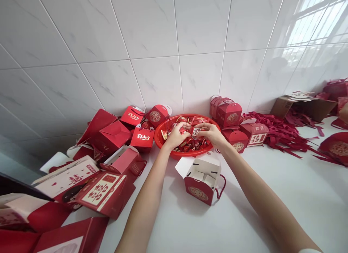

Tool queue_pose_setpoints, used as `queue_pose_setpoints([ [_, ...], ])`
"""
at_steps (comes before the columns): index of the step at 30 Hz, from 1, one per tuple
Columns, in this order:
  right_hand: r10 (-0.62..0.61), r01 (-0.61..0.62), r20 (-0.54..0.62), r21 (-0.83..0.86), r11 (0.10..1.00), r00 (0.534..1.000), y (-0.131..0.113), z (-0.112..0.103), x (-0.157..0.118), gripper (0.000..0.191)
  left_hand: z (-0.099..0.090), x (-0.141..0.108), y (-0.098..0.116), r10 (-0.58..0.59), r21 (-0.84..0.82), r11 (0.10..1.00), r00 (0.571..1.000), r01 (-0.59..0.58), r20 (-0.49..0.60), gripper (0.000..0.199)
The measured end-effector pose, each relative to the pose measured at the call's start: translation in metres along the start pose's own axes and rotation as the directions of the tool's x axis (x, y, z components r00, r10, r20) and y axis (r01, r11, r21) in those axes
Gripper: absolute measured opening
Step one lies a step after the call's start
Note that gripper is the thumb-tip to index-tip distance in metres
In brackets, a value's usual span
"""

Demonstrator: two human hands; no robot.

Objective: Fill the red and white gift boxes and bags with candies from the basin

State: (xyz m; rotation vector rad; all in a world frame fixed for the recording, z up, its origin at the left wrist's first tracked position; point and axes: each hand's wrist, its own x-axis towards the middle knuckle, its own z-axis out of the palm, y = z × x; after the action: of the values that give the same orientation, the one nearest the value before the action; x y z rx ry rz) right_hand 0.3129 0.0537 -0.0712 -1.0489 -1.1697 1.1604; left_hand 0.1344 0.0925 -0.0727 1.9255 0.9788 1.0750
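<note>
A red plastic basket (157, 138) of small wrapped sweets (187, 147) stands against the wall. Over its left half is my left hand (178, 135), fingers curled in towards the thumb among the sweets; what they pinch is hidden. My right hand (210, 134) reaches in from the other side, thumb and fingers closed on a small white-and-red sweet packet (196, 131). In front of the basket, between my forearms, sits an open red gift box (199, 190) with its white inside showing, flaps spread and a dark red cord handle at its right.
Red gift boxes (112, 137) pile up on the left, some open or tipped. Several closed boxes (230, 115) stand right of the basket, beside a heap of dark red ribbons (280, 133). A brown cardboard box (282, 107) lies farther right. White tiles (201, 71) rise behind the white table (174, 224).
</note>
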Motion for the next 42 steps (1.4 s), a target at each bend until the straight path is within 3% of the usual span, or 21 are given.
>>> queue_pose_setpoints([
  [6, -0.009, 0.012, 0.133, -0.017, 1.000, 0.991, 0.006, 0.008, -0.003, 0.031, 0.006, -0.001, 0.011, 0.009, 0.001, 1.000, 0.995, -0.009, -0.095, 0.019],
  [11, -0.056, 0.065, 0.114, -0.076, 0.995, 0.992, 0.013, 0.012, -0.002, 0.028, 0.010, -0.004, 0.016, -0.094, -0.028, 0.995, 0.995, 0.095, 0.030, 0.035],
  [17, -0.114, 0.112, -0.001, -0.175, 0.978, 0.994, 0.012, 0.014, -0.001, 0.035, 0.010, -0.004, 0.014, -0.191, -0.253, 0.933, 0.948, 0.256, 0.255, 0.071],
  [22, -0.057, 0.061, 0.057, -0.071, 0.996, 0.997, 0.009, 0.013, -0.003, 0.031, 0.011, -0.004, 0.005, -0.138, -0.256, 0.949, 0.972, 0.185, 0.191, 0.068],
  [25, -0.110, 0.111, 0.067, -0.015, 0.994, 0.992, 0.009, 0.012, -0.003, 0.028, 0.011, -0.004, 0.002, -0.083, -0.258, 0.955, 0.968, 0.146, 0.238, 0.062],
  [27, -0.141, 0.140, 0.040, 0.027, 0.990, 0.989, 0.011, 0.012, -0.002, 0.031, 0.011, -0.005, 0.000, -0.050, -0.209, 0.972, 0.967, 0.104, 0.248, 0.062],
  [32, -0.160, 0.183, -0.168, 0.135, 0.974, 0.973, 0.015, 0.010, 0.004, 0.036, 0.011, -0.008, -0.004, -0.058, -0.003, 0.998, 0.968, 0.060, 0.245, 0.070],
  [38, -0.061, 0.137, -0.225, 0.338, 0.931, 0.972, 0.013, 0.003, 0.006, 0.032, 0.011, -0.003, -0.009, -0.066, 0.259, 0.965, 0.917, -0.042, 0.394, 0.024],
  [42, 0.009, 0.085, -0.208, 0.437, 0.895, 0.978, 0.011, 0.001, 0.006, 0.027, 0.011, 0.000, -0.011, -0.120, 0.311, 0.950, 0.875, -0.037, 0.469, 0.016],
])
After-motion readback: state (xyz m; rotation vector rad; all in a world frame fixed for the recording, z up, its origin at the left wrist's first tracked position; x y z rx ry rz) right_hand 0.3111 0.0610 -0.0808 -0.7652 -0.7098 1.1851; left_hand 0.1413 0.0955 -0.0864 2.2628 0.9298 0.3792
